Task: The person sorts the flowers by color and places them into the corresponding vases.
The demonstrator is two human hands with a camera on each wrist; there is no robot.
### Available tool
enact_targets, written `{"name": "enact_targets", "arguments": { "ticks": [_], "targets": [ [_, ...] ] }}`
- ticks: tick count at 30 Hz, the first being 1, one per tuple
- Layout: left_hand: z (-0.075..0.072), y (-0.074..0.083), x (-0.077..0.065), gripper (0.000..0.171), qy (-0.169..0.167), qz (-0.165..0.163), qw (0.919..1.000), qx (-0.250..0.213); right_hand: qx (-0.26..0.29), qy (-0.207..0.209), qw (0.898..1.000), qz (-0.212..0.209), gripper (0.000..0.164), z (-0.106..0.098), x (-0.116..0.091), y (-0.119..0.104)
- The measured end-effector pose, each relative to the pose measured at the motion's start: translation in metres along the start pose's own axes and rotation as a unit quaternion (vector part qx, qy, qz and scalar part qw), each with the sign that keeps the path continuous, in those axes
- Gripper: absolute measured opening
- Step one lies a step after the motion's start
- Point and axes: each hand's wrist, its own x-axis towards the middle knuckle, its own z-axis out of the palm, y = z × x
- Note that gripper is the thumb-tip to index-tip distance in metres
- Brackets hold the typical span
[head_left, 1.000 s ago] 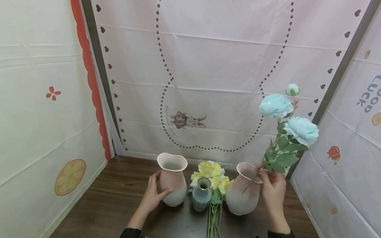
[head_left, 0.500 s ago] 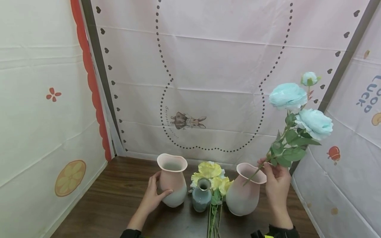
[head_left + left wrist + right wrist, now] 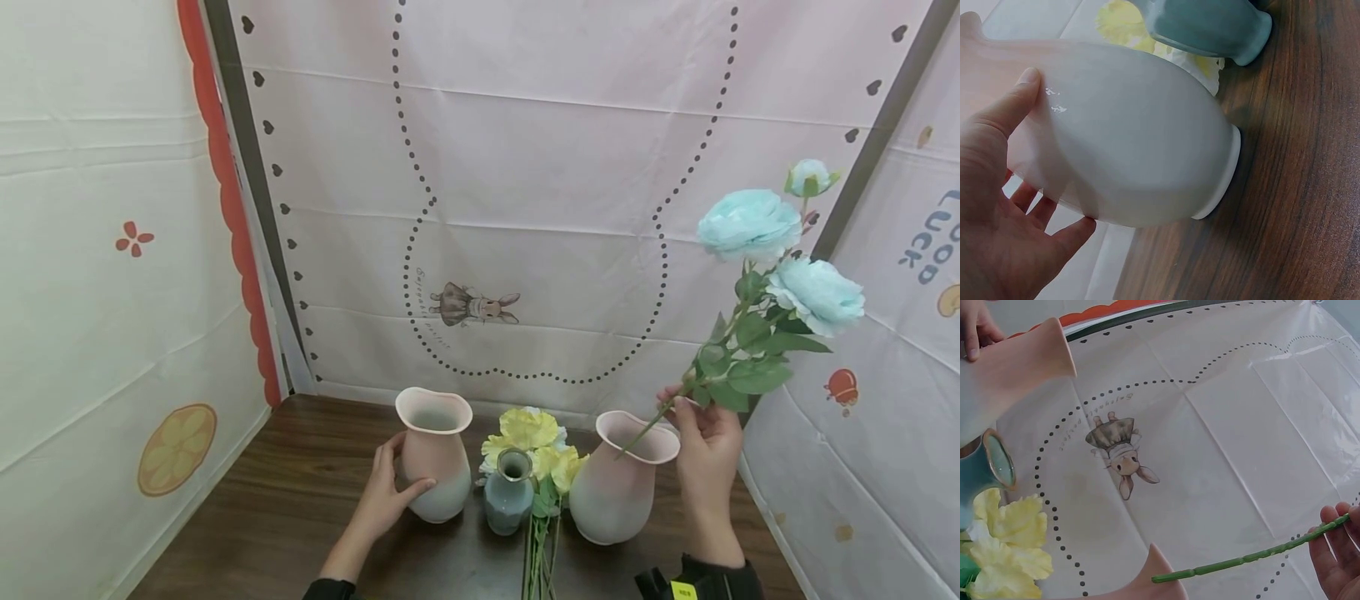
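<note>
Stems [image 3: 536, 546] of yellow flowers [image 3: 528, 427] are laid nearest. The left vase [image 3: 438, 462] is clasped between thumb and fingers of the left hand [image 3: 382, 487]. Blue flowers [image 3: 750, 225] are pinched by the right hand [image 3: 707, 448], their stem tip [image 3: 1172, 575] at the right vase [image 3: 613, 500]; whether inside cannot be told.

A pale-blue flower spray [image 3: 753, 332] tilts rightward, blooms above the right grip [image 3: 707, 450]; a pink-and-white vase [image 3: 438, 471] stands upright in the left grip [image 3: 385, 490].
</note>
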Motion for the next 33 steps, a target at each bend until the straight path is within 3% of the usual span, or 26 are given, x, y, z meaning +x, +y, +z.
{"name": "enact_targets", "arguments": {
  "ticks": [15, 23, 33],
  "targets": [
    [-0.001, 0.000, -0.001, 0.095, -0.005, 0.000, 1.0000, 0.004, 0.013, 0.012, 0.999, -0.028, 0.024, -0.008, 0.012, -0.004],
    [-0.001, -0.002, 0.000, 0.096, -0.006, 0.010, 0.9999, 0.005, -0.016, 0.018, 0.999, -0.024, 0.023, -0.012, 0.014, -0.003],
    [0.000, -0.003, 0.000, 0.096, -0.001, 0.011, 0.9999, 0.011, -0.055, 0.016, 0.998, 0.004, 0.022, -0.016, 0.008, 0.018]
  ]
}}
